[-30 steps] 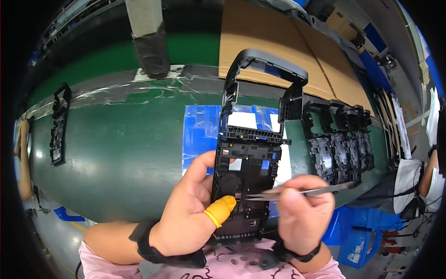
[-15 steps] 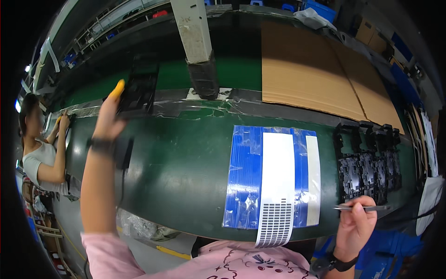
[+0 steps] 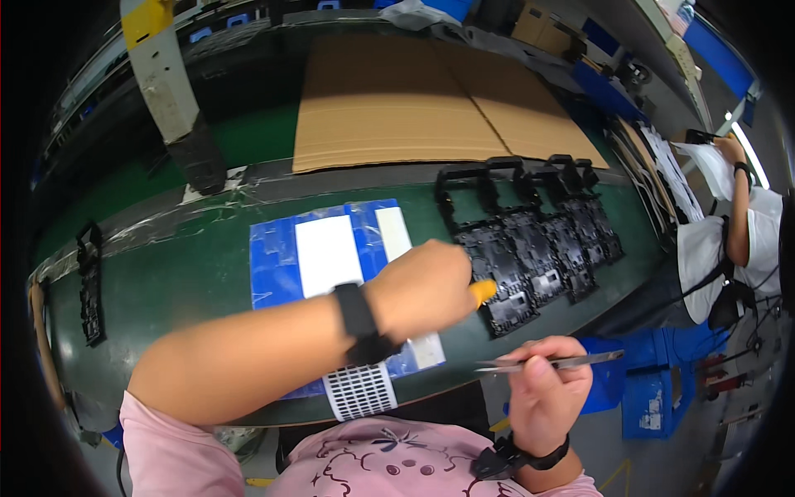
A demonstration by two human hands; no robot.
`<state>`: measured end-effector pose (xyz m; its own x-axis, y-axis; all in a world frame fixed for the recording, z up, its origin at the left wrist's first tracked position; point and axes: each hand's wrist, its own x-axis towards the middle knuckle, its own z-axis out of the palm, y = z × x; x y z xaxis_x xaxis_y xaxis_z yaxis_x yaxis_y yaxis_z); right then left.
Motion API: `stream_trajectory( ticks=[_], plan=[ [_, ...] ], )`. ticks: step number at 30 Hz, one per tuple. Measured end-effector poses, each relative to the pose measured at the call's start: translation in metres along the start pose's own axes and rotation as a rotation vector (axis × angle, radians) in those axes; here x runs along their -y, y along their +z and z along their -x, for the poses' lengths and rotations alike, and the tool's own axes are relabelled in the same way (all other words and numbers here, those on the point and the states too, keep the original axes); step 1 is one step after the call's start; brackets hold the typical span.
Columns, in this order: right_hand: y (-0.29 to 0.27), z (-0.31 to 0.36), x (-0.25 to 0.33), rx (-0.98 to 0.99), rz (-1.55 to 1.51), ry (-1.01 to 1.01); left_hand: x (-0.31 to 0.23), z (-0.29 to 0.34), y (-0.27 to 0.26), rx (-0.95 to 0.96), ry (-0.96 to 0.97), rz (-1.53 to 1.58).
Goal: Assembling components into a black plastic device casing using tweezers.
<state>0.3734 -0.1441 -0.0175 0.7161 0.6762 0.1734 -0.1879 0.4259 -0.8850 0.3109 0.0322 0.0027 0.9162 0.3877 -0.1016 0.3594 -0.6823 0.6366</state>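
My left hand (image 3: pixel 426 286) reaches across the blue board to the leftmost of several black plastic frames (image 3: pixel 497 257). A yellow finger cot (image 3: pixel 482 292) covers one digit, which overlaps that frame's edge; the other fingers are hidden behind the hand. My right hand (image 3: pixel 548 393) pinches a pair of metal tweezers (image 3: pixel 590 359) in front of the frames, the tips pointing left. Under my left forearm, a white label sheet (image 3: pixel 361 393) with small dark rectangles lies over the blue board (image 3: pixel 277 257). Another black frame (image 3: pixel 91 290) rests alone at the table's far left.
A large cardboard sheet (image 3: pixel 389 108) lies beyond the green table (image 3: pixel 190 265). The post (image 3: pixel 170 99) rises at back left. Blue bins (image 3: pixel 650 389) stand on the floor at right. Another person's arm (image 3: pixel 737 207) holds something at the far right.
My left hand has swung from the far left, letting go of the black frame there, over to the frames at right. The view has turned right; my right hand still holds the tweezers.
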Motion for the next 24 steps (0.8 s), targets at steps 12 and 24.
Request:
stream_trajectory(
  ticks=[12,24],
  plan=[
    [-0.026,-0.003,-0.001,0.023,-0.014,0.122,0.033,-0.005,0.002,-0.478,-0.056,1.145],
    [0.056,-0.022,-0.062,0.28,0.166,0.327,0.078,0.108,-0.028,-0.919,-0.024,1.24]
  ],
)
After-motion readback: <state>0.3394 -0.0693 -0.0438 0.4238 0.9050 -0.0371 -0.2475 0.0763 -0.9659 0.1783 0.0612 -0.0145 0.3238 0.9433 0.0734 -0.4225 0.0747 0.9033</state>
